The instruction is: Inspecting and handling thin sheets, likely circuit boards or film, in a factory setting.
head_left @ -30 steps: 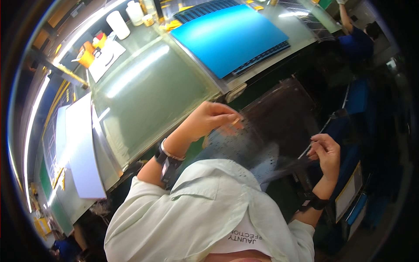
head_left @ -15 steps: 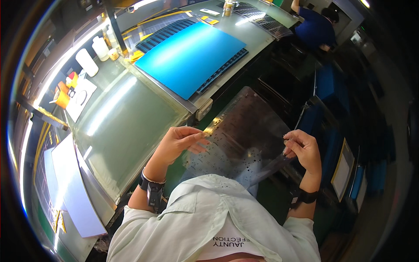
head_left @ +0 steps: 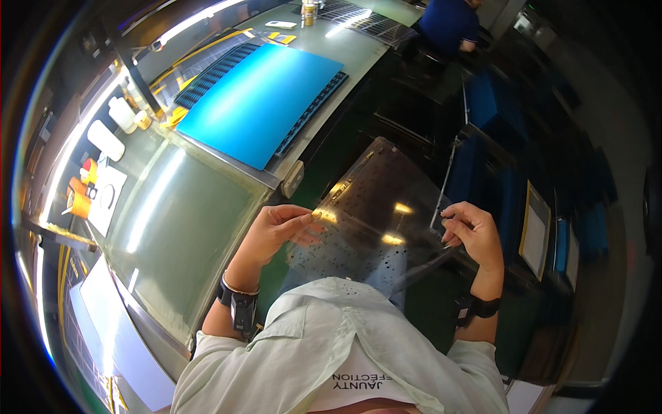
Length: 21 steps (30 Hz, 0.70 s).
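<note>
A large clear film sheet [head_left: 376, 207], dotted with dark marks and catching bright glare, is held up flat in front of my chest. My left hand [head_left: 276, 231] pinches its left edge between thumb and fingers. My right hand [head_left: 472, 231] grips the right edge. Both wrists wear dark bands. The sheet hangs over the gap beside the workbench, to the right of a pale green glass panel [head_left: 186, 234].
A blue mat [head_left: 258, 103] lies on the bench beyond the glass panel. White bottles [head_left: 114, 127] and an orange tape roll [head_left: 79, 196] stand at the left. White sheets [head_left: 103, 324] lie at lower left. Another person in blue [head_left: 448, 24] works at the far end.
The view has swung so the bench sits further left and up. The film sheet now lies flatter and wider between my hands, which have spread apart.
</note>
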Tool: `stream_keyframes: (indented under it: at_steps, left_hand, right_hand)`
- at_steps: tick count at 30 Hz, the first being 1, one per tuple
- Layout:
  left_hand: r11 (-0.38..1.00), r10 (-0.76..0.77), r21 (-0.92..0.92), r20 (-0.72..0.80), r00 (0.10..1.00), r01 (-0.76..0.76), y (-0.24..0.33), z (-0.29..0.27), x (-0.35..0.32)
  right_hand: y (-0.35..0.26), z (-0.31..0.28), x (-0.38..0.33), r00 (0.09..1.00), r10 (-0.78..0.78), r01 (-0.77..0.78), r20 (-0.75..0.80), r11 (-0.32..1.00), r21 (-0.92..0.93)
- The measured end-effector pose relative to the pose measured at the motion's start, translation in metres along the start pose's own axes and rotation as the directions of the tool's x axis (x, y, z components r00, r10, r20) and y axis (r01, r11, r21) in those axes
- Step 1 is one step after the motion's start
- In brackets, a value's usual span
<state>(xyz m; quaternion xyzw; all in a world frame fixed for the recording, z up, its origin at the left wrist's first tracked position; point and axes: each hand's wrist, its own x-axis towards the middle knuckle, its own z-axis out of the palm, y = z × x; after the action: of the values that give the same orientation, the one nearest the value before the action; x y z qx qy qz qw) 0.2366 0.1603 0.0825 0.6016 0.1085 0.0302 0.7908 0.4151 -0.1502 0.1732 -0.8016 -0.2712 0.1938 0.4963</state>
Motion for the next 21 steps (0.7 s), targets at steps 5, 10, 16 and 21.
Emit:
stream_keyframes:
  at_steps: [5,10,16,21]
  left_hand:
    - [0.999,-0.036,0.031,0.078,0.996,0.033,0.005,0.011,0.015]
    - [0.99,-0.063,0.132,0.166,0.984,0.041,0.007,0.029,0.039]
    - [0.979,-0.124,0.191,0.267,0.956,0.073,0.002,0.06,0.068]
    - [0.969,-0.19,0.221,0.399,0.897,0.107,-0.007,0.095,0.099]
  right_hand:
    - [0.003,-0.009,-0.02,0.996,0.017,-0.018,-0.085,1.0,-0.009]
    - [0.011,-0.021,-0.047,0.981,0.019,-0.02,-0.194,1.0,-0.003]
    - [0.018,-0.034,-0.086,0.938,0.07,-0.07,-0.341,0.997,0.014]
    - [0.022,-0.04,-0.126,0.862,0.145,-0.153,-0.485,0.988,0.023]
